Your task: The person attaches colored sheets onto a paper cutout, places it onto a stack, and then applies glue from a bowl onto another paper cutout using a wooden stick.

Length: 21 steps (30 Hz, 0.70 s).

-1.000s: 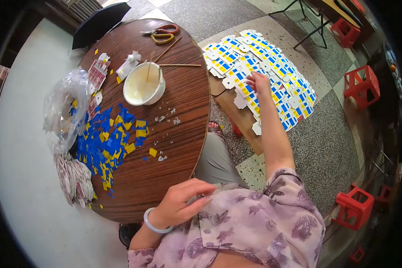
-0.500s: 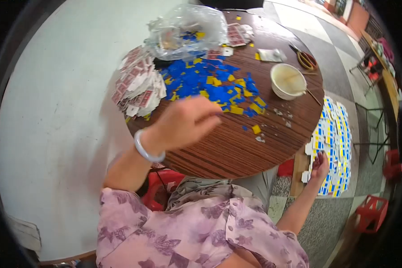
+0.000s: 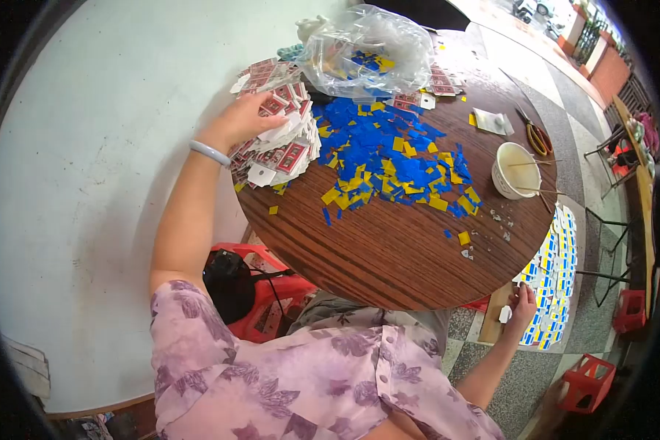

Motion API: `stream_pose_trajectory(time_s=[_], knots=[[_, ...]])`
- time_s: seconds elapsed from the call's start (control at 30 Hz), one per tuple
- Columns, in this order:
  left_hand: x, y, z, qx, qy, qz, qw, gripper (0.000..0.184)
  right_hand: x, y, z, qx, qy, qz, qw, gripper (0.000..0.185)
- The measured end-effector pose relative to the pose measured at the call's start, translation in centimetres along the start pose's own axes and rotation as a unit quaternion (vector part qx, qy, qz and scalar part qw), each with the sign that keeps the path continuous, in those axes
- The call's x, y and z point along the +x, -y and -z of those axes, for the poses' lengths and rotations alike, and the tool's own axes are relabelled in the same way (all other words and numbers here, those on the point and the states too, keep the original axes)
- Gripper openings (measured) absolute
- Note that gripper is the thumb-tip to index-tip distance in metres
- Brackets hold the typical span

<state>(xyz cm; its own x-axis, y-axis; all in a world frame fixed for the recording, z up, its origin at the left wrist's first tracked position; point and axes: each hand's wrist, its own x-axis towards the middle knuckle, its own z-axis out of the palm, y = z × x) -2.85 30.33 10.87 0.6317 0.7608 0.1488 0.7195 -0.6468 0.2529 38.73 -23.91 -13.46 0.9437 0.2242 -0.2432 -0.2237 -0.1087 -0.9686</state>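
My left hand (image 3: 243, 123) lies over the heap of red-and-white printed cards (image 3: 290, 158) at the table's left edge. Its thumb and fingers are apart on the cards; a light bangle circles the wrist. Low on the right, beside the table, my right hand (image 3: 522, 306) has its fingers curled together at the near edge of the rows of white, blue and yellow pieces (image 3: 557, 275). What those fingers hold is too small to make out. A spread of small blue and yellow rectangles (image 3: 396, 158) covers the table's middle.
A clear plastic bag (image 3: 370, 55) with blue and yellow pieces stands at the back. To the right are a white tub (image 3: 517, 172) with thin sticks, scissors (image 3: 539, 138) and a small clear packet (image 3: 493, 122). Red stools (image 3: 588, 385) stand on the floor.
My left hand has moved left and away from me, from above the table onto the card heap. My right hand's fingers have curled in at the laid-out pieces. The view has shifted.
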Motion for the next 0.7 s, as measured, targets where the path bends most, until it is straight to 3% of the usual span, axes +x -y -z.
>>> stream_pose_trajectory(time_s=[0.2,0.3,0.4,0.47,0.53,0.57,0.67,0.7], knots=[[-0.6,-0.2,-0.2,-0.024,-0.01,-0.021,0.999,0.048,-0.6,1.5,-0.2,-0.031,0.013,0.025,0.999,0.02],[-0.9,-1.0,0.2,-0.039,0.031,-0.012,0.999,0.048,0.8,0.0,0.5,-0.104,0.026,0.077,0.991,0.023],[-1.8,-1.3,0.0,-0.027,-0.013,-0.109,0.994,0.039,-0.7,-0.1,-0.8,-0.073,0.061,0.116,0.989,0.023],[-1.6,-0.3,-1.1,-0.188,0.008,-0.055,0.981,0.038,-2.8,0.1,-2.1,-0.014,0.05,0.092,0.994,0.021],[-1.5,-0.6,-1.2,-0.116,-0.011,-0.016,0.993,0.038,-3.0,-1.6,-1.4,-0.117,0.058,0.118,0.984,0.024],[-0.9,1.1,-2.0,-0.121,-0.02,-0.034,0.992,0.039,-4.6,-0.6,-2.0,-0.192,0.016,0.116,0.974,0.024],[-0.3,2.5,-2.6,-0.078,-0.043,-0.043,0.995,0.035,-7.0,0.0,-2.1,-0.219,0.02,0.138,0.966,0.024],[-0.4,2.1,-2.6,0.013,-0.065,-0.076,0.995,0.033,-7.3,-0.4,-2.1,-0.204,0.024,0.128,0.97,0.024]])
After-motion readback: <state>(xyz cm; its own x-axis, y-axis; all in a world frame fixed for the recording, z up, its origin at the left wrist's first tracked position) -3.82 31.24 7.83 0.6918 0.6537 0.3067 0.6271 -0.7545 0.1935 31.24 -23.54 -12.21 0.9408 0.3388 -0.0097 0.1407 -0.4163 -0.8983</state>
